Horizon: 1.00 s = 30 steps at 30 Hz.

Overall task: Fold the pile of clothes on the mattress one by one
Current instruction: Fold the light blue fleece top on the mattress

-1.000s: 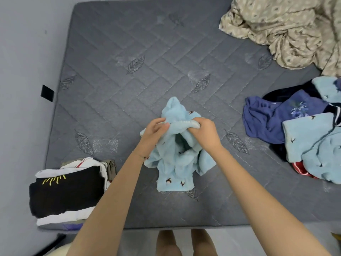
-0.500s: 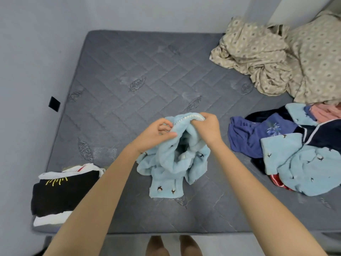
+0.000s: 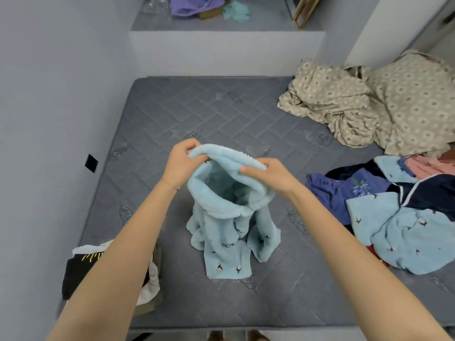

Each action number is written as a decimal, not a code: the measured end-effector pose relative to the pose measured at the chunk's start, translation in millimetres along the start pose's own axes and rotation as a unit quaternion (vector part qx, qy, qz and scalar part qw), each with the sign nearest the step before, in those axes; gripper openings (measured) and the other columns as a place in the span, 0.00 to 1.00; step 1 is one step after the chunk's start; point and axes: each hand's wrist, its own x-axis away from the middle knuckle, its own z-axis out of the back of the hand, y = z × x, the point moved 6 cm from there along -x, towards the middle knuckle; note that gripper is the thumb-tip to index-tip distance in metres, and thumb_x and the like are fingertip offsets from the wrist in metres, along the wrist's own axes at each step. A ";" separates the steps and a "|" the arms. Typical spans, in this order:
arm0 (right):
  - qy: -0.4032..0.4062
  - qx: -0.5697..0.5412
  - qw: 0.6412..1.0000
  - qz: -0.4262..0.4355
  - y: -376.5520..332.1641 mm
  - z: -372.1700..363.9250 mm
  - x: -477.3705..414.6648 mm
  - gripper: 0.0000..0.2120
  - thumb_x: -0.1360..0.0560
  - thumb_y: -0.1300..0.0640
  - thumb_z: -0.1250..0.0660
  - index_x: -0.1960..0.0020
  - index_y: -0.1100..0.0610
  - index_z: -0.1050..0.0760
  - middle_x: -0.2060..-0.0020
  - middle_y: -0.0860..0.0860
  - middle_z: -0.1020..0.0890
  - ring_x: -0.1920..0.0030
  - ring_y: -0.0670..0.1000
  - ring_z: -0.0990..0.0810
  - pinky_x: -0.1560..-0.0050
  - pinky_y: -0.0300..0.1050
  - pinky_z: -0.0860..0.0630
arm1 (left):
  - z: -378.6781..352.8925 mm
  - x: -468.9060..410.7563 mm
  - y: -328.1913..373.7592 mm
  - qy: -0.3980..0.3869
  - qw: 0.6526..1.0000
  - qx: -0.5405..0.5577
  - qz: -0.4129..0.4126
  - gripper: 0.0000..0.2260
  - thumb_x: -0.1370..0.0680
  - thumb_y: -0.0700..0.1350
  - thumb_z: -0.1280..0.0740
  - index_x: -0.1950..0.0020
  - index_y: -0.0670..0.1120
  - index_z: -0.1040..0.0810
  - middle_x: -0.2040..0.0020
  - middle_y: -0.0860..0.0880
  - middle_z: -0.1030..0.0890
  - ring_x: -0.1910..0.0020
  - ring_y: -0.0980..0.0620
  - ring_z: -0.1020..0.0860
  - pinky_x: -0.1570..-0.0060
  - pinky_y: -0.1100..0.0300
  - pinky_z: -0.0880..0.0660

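A light blue fleece garment (image 3: 229,227) with small dark bird prints hangs over the middle of the grey quilted mattress (image 3: 221,114). My left hand (image 3: 181,163) pinches its upper edge on the left, and my right hand (image 3: 267,174) grips the same edge on the right, so the opening gapes between them. Its lower end rests on the mattress. The unfolded pile (image 3: 394,212) of blue, navy, pink and red clothes lies at the right. A folded stack (image 3: 81,271) with a black top item sits at the near left corner.
A crumpled beige patterned sheet (image 3: 369,107) covers the far right of the mattress. Grey walls close in on the left and behind, with a ledge (image 3: 221,25) holding purple and teal items. The mattress's near edge is just in front of my feet.
Both hands have lifted the blue garment higher off the mattress and spread its upper edge apart, so it now hangs down. The camera has tilted up, showing the ledge behind.
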 end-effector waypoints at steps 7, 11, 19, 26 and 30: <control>0.107 -0.198 0.973 -0.047 -12.1 4.6 -8.1 0.19 0.24 0.41 0.35 0.45 0.57 0.20 0.50 0.52 0.16 0.50 0.50 0.17 0.47 0.47 0.21 | -15.9 12.9 -28.3 -0.144 0.977 -0.004 0.158 0.13 0.26 0.53 0.28 0.51 0.44 0.22 0.58 0.53 0.21 0.59 0.55 0.23 0.58 0.63 0.25; 0.110 -0.247 0.961 -0.064 -15.4 7.6 -9.1 0.22 0.23 0.41 0.35 0.43 0.60 0.21 0.50 0.53 0.16 0.49 0.51 0.17 0.45 0.47 0.21 | -26.6 32.9 -55.5 -0.233 0.935 0.103 0.245 0.17 0.22 0.54 0.33 0.38 0.46 0.23 0.44 0.46 0.17 0.44 0.47 0.19 0.39 0.48 0.24; 0.108 -0.324 0.930 -0.136 1.2 12.4 -13.8 0.12 0.21 0.54 0.35 0.48 0.63 0.22 0.52 0.59 0.17 0.50 0.58 0.19 0.44 0.52 0.23 | -9.2 8.1 -39.7 -0.086 0.945 0.221 0.225 0.13 0.20 0.55 0.38 0.45 0.47 0.21 0.47 0.46 0.17 0.49 0.51 0.18 0.48 0.56 0.22; 0.127 -0.231 0.959 -0.106 8.4 6.0 -11.5 0.09 0.22 0.59 0.38 0.51 0.61 0.21 0.60 0.56 0.18 0.57 0.57 0.21 0.58 0.47 0.24 | -12.4 -5.5 -25.6 -0.026 0.935 0.274 0.225 0.20 0.20 0.58 0.39 0.40 0.42 0.22 0.47 0.43 0.17 0.48 0.47 0.18 0.48 0.52 0.22; 0.098 -0.180 0.976 -0.069 6.0 -6.5 -2.9 0.14 0.21 0.42 0.38 0.50 0.52 0.21 0.50 0.52 0.17 0.50 0.49 0.19 0.48 0.41 0.23 | -8.0 -12.0 -25.7 -0.006 0.920 0.310 0.241 0.24 0.21 0.60 0.39 0.38 0.41 0.23 0.45 0.41 0.18 0.47 0.45 0.19 0.48 0.51 0.22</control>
